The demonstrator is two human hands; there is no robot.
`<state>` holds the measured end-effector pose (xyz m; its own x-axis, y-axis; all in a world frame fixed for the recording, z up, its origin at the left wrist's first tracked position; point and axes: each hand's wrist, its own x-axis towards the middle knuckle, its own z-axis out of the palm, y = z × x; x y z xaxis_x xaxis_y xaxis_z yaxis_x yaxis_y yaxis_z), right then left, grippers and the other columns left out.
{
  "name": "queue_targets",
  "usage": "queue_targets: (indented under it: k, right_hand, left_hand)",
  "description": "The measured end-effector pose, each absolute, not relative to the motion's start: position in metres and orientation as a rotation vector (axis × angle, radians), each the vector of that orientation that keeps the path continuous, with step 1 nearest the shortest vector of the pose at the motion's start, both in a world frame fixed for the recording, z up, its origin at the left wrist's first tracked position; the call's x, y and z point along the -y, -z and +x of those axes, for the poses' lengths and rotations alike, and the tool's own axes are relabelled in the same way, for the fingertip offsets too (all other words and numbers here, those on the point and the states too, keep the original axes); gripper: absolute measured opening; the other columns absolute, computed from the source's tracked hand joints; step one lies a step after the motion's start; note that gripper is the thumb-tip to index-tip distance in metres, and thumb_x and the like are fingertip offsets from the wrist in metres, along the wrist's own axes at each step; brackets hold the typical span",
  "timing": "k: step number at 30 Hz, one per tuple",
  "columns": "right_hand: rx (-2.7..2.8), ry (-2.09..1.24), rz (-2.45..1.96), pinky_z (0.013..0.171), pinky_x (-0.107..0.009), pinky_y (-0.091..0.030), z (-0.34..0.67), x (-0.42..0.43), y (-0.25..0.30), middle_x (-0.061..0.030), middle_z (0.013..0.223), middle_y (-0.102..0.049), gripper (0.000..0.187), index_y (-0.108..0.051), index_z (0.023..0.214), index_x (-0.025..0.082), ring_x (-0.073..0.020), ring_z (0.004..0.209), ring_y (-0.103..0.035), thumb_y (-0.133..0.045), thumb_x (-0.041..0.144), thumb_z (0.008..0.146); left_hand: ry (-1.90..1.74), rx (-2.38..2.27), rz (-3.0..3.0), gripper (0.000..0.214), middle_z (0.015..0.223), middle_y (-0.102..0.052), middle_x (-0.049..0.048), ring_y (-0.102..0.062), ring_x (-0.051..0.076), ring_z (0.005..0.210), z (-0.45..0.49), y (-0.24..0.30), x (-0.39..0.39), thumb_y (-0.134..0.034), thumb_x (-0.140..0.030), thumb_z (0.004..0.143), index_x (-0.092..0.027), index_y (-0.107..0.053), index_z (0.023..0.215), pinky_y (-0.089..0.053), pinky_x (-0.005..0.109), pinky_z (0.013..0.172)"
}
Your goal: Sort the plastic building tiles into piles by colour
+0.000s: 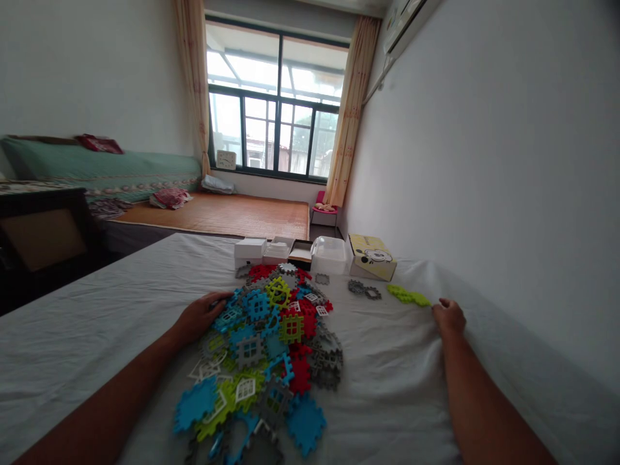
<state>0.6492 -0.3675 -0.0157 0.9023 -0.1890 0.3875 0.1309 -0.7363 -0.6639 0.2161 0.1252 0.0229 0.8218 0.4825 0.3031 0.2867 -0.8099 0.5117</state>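
Observation:
A long heap of interlocking plastic tiles (249,349), in blue, green, red and grey with notched edges, covers the middle of the white sheet. Small white window pieces (245,389) are mixed in. My left hand (206,314) rests against the heap's left side, fingers stretched out beside the blue tiles (230,316). Over on the right, my right hand (449,315) has its fingers closed at the near end of some green tiles (407,296); how firmly they grip is hard to see. Grey tiles (364,289) lie to the left of these green ones.
Behind the heap stand a white box (249,252), a dark-edged open box (301,254), a clear plastic tub (329,255) and a yellow printed carton (372,256). The wall (508,194) runs close along the right. A bed (232,213) lies beyond, under the window.

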Motion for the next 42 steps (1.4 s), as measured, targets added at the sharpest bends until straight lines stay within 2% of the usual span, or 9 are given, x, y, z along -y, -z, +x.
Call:
queue_targets:
  k: [6,13,16,19,24,27,32,37,42]
  right_hand:
    - [0.075,0.524,-2.44,0.084,-0.037,-0.043,0.643,0.356,0.01,-0.0155,0.104,-0.06,0.047,-0.054,0.111,0.01,-0.0274,0.098,-0.056,-0.049,0.021,0.065]
    - [0.363,0.623,-2.375,0.089,-0.038,-0.04,0.61,0.317,-0.026,-0.0162,0.113,-0.056,0.043,-0.052,0.113,0.011,-0.025,0.101,-0.054,-0.045,0.018,0.071]
    - [0.838,0.4,-2.126,0.079,-0.034,-0.047,0.554,0.272,-0.055,-0.0081,0.101,-0.063,0.032,-0.055,0.107,0.019,-0.0193,0.086,-0.061,-0.044,0.03,0.079]
    - [1.281,0.105,-1.933,0.075,-0.031,-0.049,0.478,0.227,-0.073,-0.0058,0.102,-0.064,0.03,-0.056,0.106,0.022,-0.0173,0.089,-0.06,-0.042,0.038,0.084]
    - [1.8,0.236,-1.863,0.098,-0.041,-0.034,0.391,0.189,-0.063,-0.0062,0.129,-0.048,0.053,-0.04,0.129,0.025,-0.0224,0.12,-0.037,-0.053,0.042,0.08]
    - [1.893,0.331,-1.909,0.098,-0.043,-0.032,0.378,0.183,-0.052,-0.0026,0.13,-0.048,0.048,-0.044,0.126,0.029,-0.0232,0.121,-0.036,-0.053,0.041,0.08]
    - [1.859,0.411,-1.868,0.093,-0.039,-0.036,0.378,0.185,-0.059,-0.0026,0.121,-0.055,0.04,-0.053,0.115,0.029,-0.0212,0.113,-0.043,-0.058,0.041,0.077]
    - [1.418,0.597,-1.928,0.09,-0.04,-0.038,0.443,0.203,-0.062,-0.0065,0.119,-0.055,0.031,-0.057,0.107,0.024,-0.0215,0.107,-0.048,-0.055,0.034,0.077]
    - [0.632,0.611,-2.218,0.072,-0.035,-0.045,0.565,0.27,-0.029,-0.0101,0.102,-0.063,0.04,-0.06,0.096,0.016,-0.02,0.073,-0.06,-0.056,0.045,0.068]
  left_hand:
    - [-0.573,-0.563,2.537,0.049,0.115,-0.06,0.0032,-0.053,0.022,0.105,0.217,-0.021,-0.127,-0.038,-0.051,0.078,-0.021,-0.058,0.112,-0.04,0.03,0.092]
    - [-0.606,-0.575,2.526,0.047,0.112,-0.062,0.0027,-0.055,0.022,0.103,0.217,-0.023,-0.122,-0.038,-0.049,0.078,-0.021,-0.059,0.11,-0.04,0.031,0.092]
    - [-0.622,-0.573,2.554,0.045,0.112,-0.062,0.0031,-0.055,0.021,0.102,0.216,-0.023,-0.121,-0.038,-0.046,0.079,-0.02,-0.059,0.11,-0.04,0.03,0.092]
    - [-0.622,-0.564,2.579,0.044,0.112,-0.061,0.0035,-0.055,0.02,0.102,0.216,-0.022,-0.122,-0.037,-0.043,0.08,-0.02,-0.059,0.11,-0.04,0.029,0.091]
    - [-0.626,-0.56,2.585,0.045,0.112,-0.061,0.0038,-0.056,0.019,0.101,0.215,-0.023,-0.12,-0.037,-0.042,0.08,-0.019,-0.059,0.111,-0.041,0.027,0.09]
    - [-0.641,-0.566,2.578,0.045,0.112,-0.061,0.0033,-0.056,0.02,0.101,0.215,-0.024,-0.119,-0.038,-0.043,0.08,-0.019,-0.059,0.111,-0.042,0.027,0.089]
    - [-0.646,-0.565,2.579,0.045,0.112,-0.062,0.0025,-0.057,0.02,0.1,0.215,-0.022,-0.121,-0.037,-0.044,0.079,-0.021,-0.06,0.11,-0.042,0.028,0.089]
    - [-0.609,-0.57,2.584,0.046,0.113,-0.061,0.0039,-0.056,0.02,0.101,0.216,-0.023,-0.121,-0.036,-0.044,0.08,-0.019,-0.058,0.112,-0.042,0.028,0.088]
    - [-0.611,-0.579,2.566,0.046,0.112,-0.061,0.0027,-0.056,0.02,0.102,0.216,-0.027,-0.118,-0.038,-0.045,0.078,-0.021,-0.06,0.109,-0.041,0.028,0.089]
